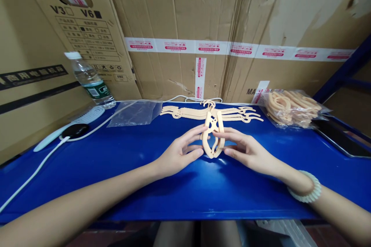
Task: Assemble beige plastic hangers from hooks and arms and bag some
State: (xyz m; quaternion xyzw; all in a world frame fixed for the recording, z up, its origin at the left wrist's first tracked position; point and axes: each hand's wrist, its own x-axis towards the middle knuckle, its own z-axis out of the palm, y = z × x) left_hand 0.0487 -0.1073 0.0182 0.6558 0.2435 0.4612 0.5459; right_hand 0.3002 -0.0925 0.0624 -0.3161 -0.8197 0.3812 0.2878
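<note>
A folded beige plastic clothes hanger (220, 123) stands upright between my two hands, above the blue tabletop. My left hand (181, 150) grips its left side, with the fingers bent round the edge and the thumb low. On the other side my right hand (245, 148) holds it between fingers and thumb. Just behind, several unfolded beige hangers (191, 113) lie stacked on the table, with their hooks toward the cardboard. The folded hanger covers the middle of this stack in part.
Clear bags of folded hangers (292, 108) lie at the right, by a dark tablet-like device (344, 139). At the left are a water bottle (94, 85), a hairbrush (72, 123), a black puck with a white cable (75, 131) and a flat plastic bag (136, 114). Cardboard (179, 69) walls the back.
</note>
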